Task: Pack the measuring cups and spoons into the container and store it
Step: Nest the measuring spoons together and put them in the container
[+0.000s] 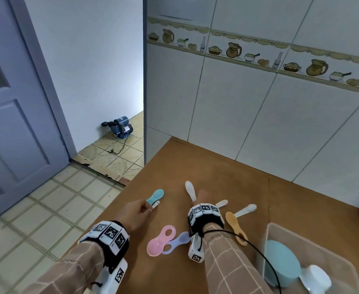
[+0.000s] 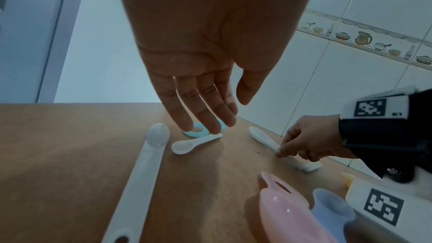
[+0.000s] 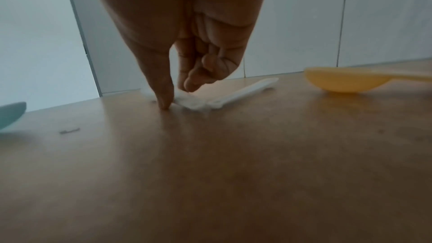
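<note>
Head view: brown desk (image 1: 227,179) against a tiled wall. Left hand (image 1: 135,214) reaches to a teal measuring spoon (image 1: 156,196) and a small white spoon (image 1: 155,205) lying just beside it; fingers mostly hidden from here. Right hand (image 1: 203,197) is at the handle end of a long white measuring spoon (image 1: 190,190), hand largely covered by its wrist band. More spoons lie on the desk: a pink one (image 1: 160,242) overlapping a lavender one (image 1: 177,241), a yellow one (image 1: 235,228), and two further white ones (image 1: 222,203) (image 1: 245,210). Clear plastic container (image 1: 314,242) at the near right, holding a teal measuring cup (image 1: 280,264) and a white measuring cup (image 1: 317,276).

Left wrist view: left hand (image 2: 205,62) has straight, extended fingers; fingertips (image 2: 214,129) touch the handle of the small white spoon (image 2: 187,146), with the teal spoon (image 2: 195,133) right behind. Nothing gripped. Another long white spoon (image 2: 145,163) lies in the foreground. Right hand (image 2: 308,136) has fingers curled down onto the long white spoon's handle (image 2: 264,139).

Right wrist view: right hand (image 3: 187,43), thumb (image 3: 163,95) and fingertips pinching the white spoon handle (image 3: 194,103) at desk level; image blurred there. Yellow spoon (image 3: 346,81) to the right, apart from the hand.
</note>
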